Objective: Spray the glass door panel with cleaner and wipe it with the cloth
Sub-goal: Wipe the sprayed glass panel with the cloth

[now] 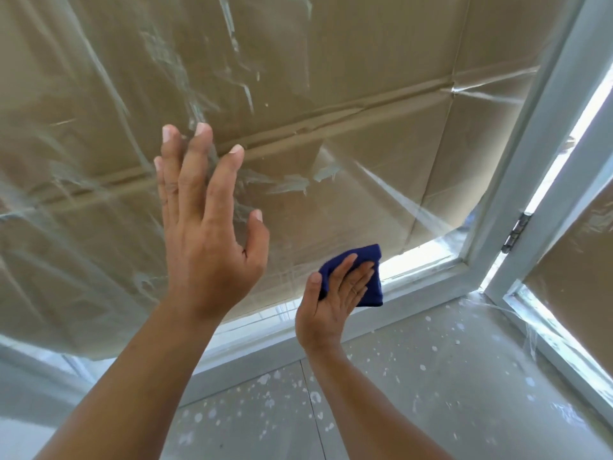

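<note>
The glass door panel (331, 68) fills the upper view, streaked and smeared, with brown cardboard behind it. My left hand (205, 220) lies flat against the glass at left of centre, fingers straight and spread. My right hand (335, 297) presses a folded dark blue cloth (368, 277) against the lower part of the glass, fingers straight on the cloth and the thumb at its left edge. No spray bottle is in view.
A pale grey door frame (517, 180) borders the panel on the right and bottom, with a metal hinge (515, 232). A second panel (577, 260) stands at an angle on the right. The grey floor (414, 376) below is speckled with white paint spots.
</note>
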`<move>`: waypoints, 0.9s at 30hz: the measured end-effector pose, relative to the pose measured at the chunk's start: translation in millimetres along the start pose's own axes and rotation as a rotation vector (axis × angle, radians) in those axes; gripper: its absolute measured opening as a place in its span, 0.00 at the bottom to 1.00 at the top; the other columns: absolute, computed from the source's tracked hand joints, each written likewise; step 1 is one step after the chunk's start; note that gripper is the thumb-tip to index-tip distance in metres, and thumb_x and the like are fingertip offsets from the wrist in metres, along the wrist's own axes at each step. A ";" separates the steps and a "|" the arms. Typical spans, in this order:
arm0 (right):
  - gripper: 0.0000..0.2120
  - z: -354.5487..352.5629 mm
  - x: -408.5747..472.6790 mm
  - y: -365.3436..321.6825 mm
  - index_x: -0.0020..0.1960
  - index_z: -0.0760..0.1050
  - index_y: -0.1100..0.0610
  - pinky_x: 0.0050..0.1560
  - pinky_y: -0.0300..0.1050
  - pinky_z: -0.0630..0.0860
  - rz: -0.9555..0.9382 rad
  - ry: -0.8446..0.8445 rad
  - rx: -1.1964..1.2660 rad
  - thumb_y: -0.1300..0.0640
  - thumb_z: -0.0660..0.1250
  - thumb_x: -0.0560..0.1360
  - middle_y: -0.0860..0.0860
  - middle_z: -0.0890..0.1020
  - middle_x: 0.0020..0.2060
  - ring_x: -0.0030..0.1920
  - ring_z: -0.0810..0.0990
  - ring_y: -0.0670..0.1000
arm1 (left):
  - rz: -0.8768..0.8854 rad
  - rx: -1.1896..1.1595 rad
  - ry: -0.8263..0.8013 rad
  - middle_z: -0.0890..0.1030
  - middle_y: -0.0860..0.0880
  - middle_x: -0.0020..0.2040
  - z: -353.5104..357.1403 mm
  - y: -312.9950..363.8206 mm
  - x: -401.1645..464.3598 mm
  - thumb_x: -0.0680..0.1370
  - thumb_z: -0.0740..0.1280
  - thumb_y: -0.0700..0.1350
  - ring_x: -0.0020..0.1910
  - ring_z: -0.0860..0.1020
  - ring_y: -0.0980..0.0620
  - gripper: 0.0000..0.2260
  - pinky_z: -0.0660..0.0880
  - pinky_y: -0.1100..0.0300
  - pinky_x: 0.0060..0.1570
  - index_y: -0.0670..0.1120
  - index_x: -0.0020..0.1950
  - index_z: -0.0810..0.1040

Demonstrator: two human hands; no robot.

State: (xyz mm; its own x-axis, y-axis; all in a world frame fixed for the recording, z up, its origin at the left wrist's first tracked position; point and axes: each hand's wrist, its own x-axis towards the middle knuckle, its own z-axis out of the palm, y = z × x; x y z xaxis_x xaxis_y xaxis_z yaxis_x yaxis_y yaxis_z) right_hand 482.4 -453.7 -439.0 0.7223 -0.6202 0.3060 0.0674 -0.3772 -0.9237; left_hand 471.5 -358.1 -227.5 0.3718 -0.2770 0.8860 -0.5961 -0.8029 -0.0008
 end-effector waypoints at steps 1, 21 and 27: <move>0.32 -0.1 5.0 -10.8 0.77 0.28 0.35 0.78 0.67 0.36 0.027 0.020 0.048 0.34 0.44 0.82 0.44 0.29 0.78 0.80 0.31 0.52 | 0.002 -0.004 0.002 0.65 0.30 0.73 -1.0 0.0 0.3 0.73 0.68 0.35 0.74 0.55 0.27 0.24 0.55 0.31 0.72 0.34 0.69 0.71; 0.32 -33.8 76.6 -126.3 0.80 0.36 0.49 0.79 0.60 0.33 -0.206 0.163 0.155 0.37 0.43 0.82 0.47 0.37 0.80 0.81 0.35 0.52 | -0.058 0.053 0.093 0.63 0.33 0.75 -16.9 2.5 22.0 0.73 0.69 0.37 0.75 0.55 0.27 0.24 0.47 0.32 0.74 0.37 0.68 0.74; 0.32 -20.9 40.5 -65.4 0.82 0.36 0.49 0.78 0.66 0.37 -0.531 0.035 -0.149 0.37 0.42 0.85 0.51 0.37 0.82 0.82 0.39 0.59 | -0.059 0.060 0.079 0.63 0.33 0.75 -14.4 5.6 25.7 0.73 0.69 0.37 0.76 0.54 0.27 0.23 0.48 0.30 0.73 0.37 0.68 0.74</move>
State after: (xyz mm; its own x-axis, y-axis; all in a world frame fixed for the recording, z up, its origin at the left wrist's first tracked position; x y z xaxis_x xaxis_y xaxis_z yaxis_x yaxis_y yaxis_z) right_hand 492.8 -468.5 -361.3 0.5920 -0.3395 0.7309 0.3168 -0.7359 -0.5984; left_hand 467.5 -362.1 -198.1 0.3462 -0.1880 0.9191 -0.5305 -0.8473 0.0265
